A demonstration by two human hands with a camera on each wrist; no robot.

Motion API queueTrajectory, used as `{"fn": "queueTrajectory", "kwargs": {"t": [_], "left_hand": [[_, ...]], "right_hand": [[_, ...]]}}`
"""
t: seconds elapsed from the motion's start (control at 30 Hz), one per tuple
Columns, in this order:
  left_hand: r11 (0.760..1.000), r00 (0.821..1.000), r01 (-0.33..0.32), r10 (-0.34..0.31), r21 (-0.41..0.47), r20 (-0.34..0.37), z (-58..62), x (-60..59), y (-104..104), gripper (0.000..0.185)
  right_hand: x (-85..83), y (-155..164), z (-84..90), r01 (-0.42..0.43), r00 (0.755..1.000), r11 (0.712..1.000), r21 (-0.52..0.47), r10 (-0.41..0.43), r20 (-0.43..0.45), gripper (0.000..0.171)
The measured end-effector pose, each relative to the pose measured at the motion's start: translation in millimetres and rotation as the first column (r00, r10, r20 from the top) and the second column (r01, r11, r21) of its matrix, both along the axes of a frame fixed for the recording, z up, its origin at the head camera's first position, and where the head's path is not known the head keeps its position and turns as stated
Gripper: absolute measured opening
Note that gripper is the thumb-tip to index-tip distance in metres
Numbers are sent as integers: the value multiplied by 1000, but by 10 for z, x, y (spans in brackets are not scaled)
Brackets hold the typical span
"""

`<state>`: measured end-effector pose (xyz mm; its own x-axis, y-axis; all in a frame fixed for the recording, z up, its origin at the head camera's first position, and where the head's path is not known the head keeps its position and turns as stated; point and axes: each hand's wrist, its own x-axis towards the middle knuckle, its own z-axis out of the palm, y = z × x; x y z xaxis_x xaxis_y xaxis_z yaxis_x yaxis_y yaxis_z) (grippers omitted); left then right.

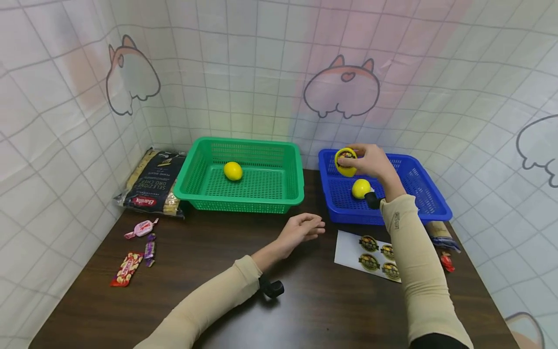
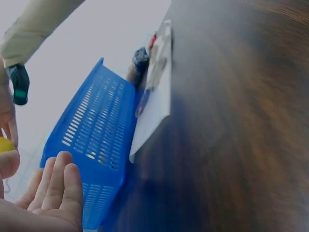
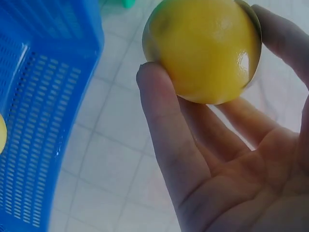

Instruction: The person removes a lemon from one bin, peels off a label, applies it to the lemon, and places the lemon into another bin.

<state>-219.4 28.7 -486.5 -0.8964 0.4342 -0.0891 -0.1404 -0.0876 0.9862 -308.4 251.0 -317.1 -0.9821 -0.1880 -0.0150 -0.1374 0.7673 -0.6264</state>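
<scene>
My right hand [image 1: 370,162] holds a yellow lemon [image 1: 345,162] with a round sticker on it above the blue basket [image 1: 418,194]; in the right wrist view the fingers [image 3: 169,145] curl around the lemon [image 3: 205,48]. A second lemon [image 1: 361,188] lies inside the blue basket. A third lemon [image 1: 233,170] sits in the green basket [image 1: 244,196]. My left hand [image 1: 301,230] rests on the dark table, fingers relaxed and holding nothing, its fingers [image 2: 58,186] close to the blue basket [image 2: 96,135]. A white sheet of round stickers [image 1: 370,252] lies in front of the blue basket.
A black pasta bag [image 1: 152,184] lies left of the green basket. Wrapped candies [image 1: 141,228] and a red snack packet [image 1: 126,269] lie at the table's left. More wrappers [image 1: 442,237] sit at the right edge. Patterned cloth walls enclose the table.
</scene>
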Motion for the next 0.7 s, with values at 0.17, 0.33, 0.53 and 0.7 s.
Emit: {"fn": "queueTrajectory", "kwargs": {"t": [0.17, 0.33, 0.53, 0.7], "left_hand": [[999, 999, -33, 34, -34, 5, 92, -107, 125, 45], [997, 996, -69, 70, -15, 56, 139, -212, 298, 50], [992, 987, -122, 121, 7, 105, 127, -260, 423, 41], [986, 987, -141, 147, -91, 68, 109, -260, 469, 35]], "right_hand": [[-285, 48, -1, 33, 997, 999, -40, -30, 74, 70], [-575, 59, -187, 120, 978, 980, -157, -89, 190, 73], [-747, 16, -582, 259, 938, 944, -205, -195, 288, 72], [-756, 14, -821, 269, 913, 952, -143, -205, 353, 65]]}}
